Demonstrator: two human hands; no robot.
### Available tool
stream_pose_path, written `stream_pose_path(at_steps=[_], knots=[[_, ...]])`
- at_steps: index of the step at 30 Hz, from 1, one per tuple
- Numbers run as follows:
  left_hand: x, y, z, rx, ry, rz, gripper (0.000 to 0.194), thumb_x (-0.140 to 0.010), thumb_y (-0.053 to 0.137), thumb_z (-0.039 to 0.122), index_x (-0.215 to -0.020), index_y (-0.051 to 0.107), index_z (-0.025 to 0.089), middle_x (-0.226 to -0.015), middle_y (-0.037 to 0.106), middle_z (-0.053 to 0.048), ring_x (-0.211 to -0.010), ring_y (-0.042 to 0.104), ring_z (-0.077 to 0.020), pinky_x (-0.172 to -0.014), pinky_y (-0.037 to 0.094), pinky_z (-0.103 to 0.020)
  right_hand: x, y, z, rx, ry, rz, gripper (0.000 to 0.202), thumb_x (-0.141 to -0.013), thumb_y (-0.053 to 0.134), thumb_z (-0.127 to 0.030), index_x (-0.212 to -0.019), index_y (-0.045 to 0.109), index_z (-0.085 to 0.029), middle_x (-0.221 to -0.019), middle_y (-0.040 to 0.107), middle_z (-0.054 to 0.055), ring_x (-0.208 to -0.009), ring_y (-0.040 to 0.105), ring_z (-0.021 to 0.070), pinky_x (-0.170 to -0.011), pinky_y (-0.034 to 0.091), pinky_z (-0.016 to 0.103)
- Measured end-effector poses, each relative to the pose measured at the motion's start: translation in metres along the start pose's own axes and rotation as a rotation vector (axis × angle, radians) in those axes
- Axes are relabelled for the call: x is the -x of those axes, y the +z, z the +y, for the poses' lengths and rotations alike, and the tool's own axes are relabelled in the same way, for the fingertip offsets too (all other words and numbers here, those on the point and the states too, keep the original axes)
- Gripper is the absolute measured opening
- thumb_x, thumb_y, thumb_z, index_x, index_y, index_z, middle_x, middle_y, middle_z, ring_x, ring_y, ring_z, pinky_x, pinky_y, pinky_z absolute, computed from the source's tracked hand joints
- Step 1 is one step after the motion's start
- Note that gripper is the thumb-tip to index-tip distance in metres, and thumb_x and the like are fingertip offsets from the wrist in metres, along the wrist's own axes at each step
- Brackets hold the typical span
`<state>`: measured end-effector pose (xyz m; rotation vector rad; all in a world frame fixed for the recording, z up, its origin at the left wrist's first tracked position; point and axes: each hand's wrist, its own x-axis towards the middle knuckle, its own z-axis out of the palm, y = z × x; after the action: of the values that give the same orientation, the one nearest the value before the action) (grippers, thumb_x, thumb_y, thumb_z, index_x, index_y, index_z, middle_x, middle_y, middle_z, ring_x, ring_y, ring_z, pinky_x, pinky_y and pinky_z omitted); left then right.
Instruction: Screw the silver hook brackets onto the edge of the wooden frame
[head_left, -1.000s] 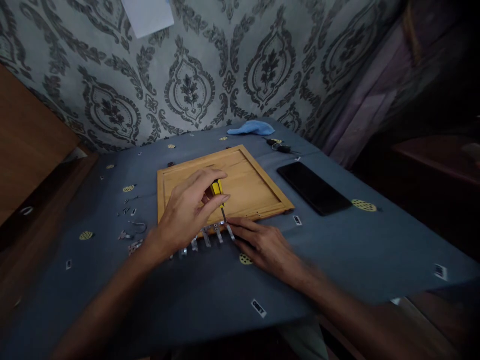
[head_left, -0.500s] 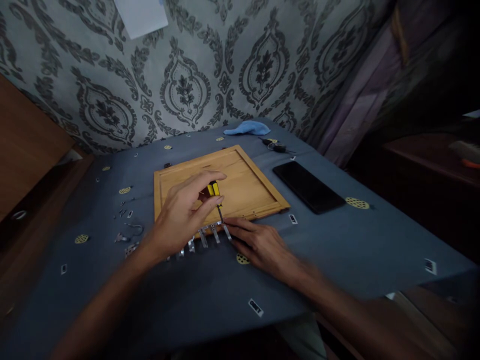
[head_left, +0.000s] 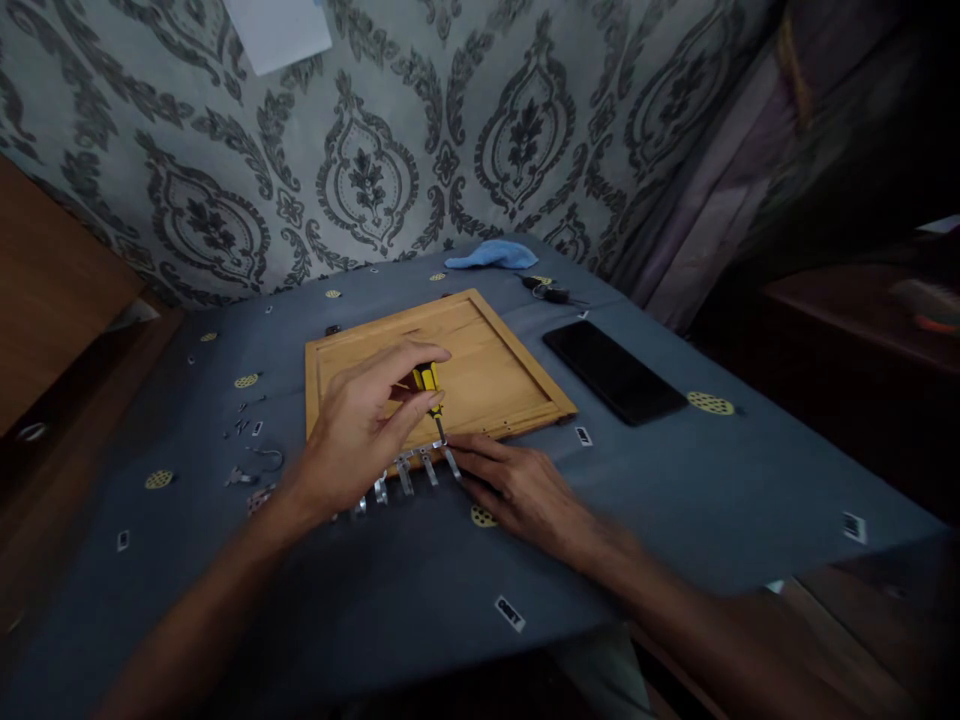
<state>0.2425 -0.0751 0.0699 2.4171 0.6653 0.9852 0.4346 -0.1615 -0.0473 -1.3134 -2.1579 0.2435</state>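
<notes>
My left hand (head_left: pixel 364 420) has its thumb and fingers round the yellow-and-black handle of a screwdriver (head_left: pixel 429 380), which stands nearly upright. The shaft points down at the near edge of a framed wooden panel (head_left: pixel 442 335), and its tip meets the top of a metal hook (head_left: pixel 453 463) there. Against that hook, from the right, my right hand (head_left: pixel 529 490) presses its fingertips; its lower fingers are partly hidden. Several similar metal hooks (head_left: pixel 405 474) line the same edge to the left, some of them behind my left wrist.
Loose hooks (head_left: pixel 262 460) and small screws (head_left: pixel 241 427) lie left on the blue patterned cloth (head_left: pixel 712 480). A black phone (head_left: pixel 613 372) is right of the panel. Keys (head_left: pixel 551 291) and a blue rag (head_left: pixel 492 255) lie further back, near the patterned wall (head_left: pixel 367 180).
Both hands stay in the same places, with the screwdriver still on the hook. The view has shifted very slightly, and a little more of the screwdriver's lower handle shows below my left thumb.
</notes>
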Motion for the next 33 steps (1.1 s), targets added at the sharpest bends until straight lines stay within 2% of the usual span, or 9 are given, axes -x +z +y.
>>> stream_pose_path(at_steps=[4,8,12,16,22,25,28,33], knots=[[-0.001,-0.003,0.001,0.034,-0.057,-0.037,0.026,-0.094,0.065,0.015,-0.119,0.070,0.019,-0.116,0.075,-0.003,-0.089,0.073,-0.0119,-0.076,0.059,-0.018,0.000,-0.001,-0.001,-0.005,0.016,-0.005,0.046,-0.095,0.061,-0.010,-0.137,0.066,-0.025,-0.138,0.070,0.009,-0.108,0.076,0.0246,-0.086,0.064,0.036],[-0.003,-0.003,0.001,-0.059,-0.002,-0.061,0.027,-0.096,0.061,0.015,-0.122,0.068,0.016,-0.109,0.075,-0.005,-0.091,0.074,-0.0143,-0.086,0.059,-0.024,0.000,-0.001,-0.001,-0.024,0.010,-0.008,0.042,-0.095,0.060,-0.010,-0.135,0.067,-0.020,-0.138,0.069,0.011,-0.108,0.076,0.0270,-0.086,0.065,0.041],[-0.002,0.002,-0.001,-0.122,0.073,-0.001,0.027,-0.096,0.064,0.016,-0.123,0.066,0.014,-0.112,0.074,-0.007,-0.086,0.072,-0.0128,-0.082,0.060,-0.023,0.001,0.000,0.000,-0.029,0.007,-0.007,0.040,-0.095,0.059,-0.010,-0.133,0.069,-0.018,-0.137,0.069,0.012,-0.112,0.074,0.0271,-0.089,0.064,0.040],[-0.001,0.005,-0.002,-0.136,0.122,0.057,0.025,-0.094,0.068,0.015,-0.119,0.068,0.017,-0.109,0.075,-0.004,-0.081,0.070,-0.0117,-0.079,0.060,-0.024,0.001,0.000,0.000,-0.031,0.008,0.006,0.042,-0.093,0.060,-0.007,-0.133,0.069,-0.017,-0.137,0.069,0.013,-0.112,0.074,0.0257,-0.092,0.063,0.038],[-0.002,-0.001,0.000,-0.119,0.004,-0.017,0.027,-0.095,0.062,0.016,-0.122,0.066,0.018,-0.110,0.076,-0.005,-0.084,0.073,-0.0153,-0.081,0.060,-0.028,0.000,-0.001,-0.002,-0.018,0.012,0.008,0.043,-0.093,0.061,-0.007,-0.133,0.069,-0.020,-0.136,0.071,0.011,-0.109,0.075,0.0250,-0.089,0.064,0.037],[-0.002,0.001,0.000,-0.155,0.015,0.012,0.027,-0.095,0.066,0.020,-0.121,0.065,0.018,-0.114,0.075,-0.006,-0.082,0.072,-0.0149,-0.081,0.060,-0.028,0.000,-0.002,-0.003,-0.014,0.019,0.001,0.044,-0.094,0.060,-0.008,-0.135,0.068,-0.022,-0.136,0.070,0.010,-0.110,0.075,0.0254,-0.089,0.065,0.037],[-0.001,0.002,-0.001,-0.155,0.025,0.023,0.026,-0.094,0.066,0.017,-0.120,0.066,0.017,-0.113,0.074,-0.005,-0.080,0.070,-0.0139,-0.080,0.058,-0.027,-0.001,-0.002,-0.002,-0.018,0.027,-0.012,0.044,-0.095,0.059,-0.010,-0.137,0.067,-0.022,-0.137,0.070,0.010,-0.109,0.075,0.0262,-0.088,0.065,0.039],[-0.001,-0.005,-0.003,-0.016,-0.117,-0.067,0.033,-0.094,0.064,0.020,-0.127,0.063,0.021,-0.109,0.072,-0.003,-0.093,0.070,-0.0170,-0.081,0.055,-0.027,-0.001,-0.001,-0.001,-0.032,0.024,-0.006,0.046,-0.094,0.060,-0.009,-0.137,0.067,-0.024,-0.137,0.070,0.009,-0.109,0.075,0.0253,-0.089,0.064,0.037]])
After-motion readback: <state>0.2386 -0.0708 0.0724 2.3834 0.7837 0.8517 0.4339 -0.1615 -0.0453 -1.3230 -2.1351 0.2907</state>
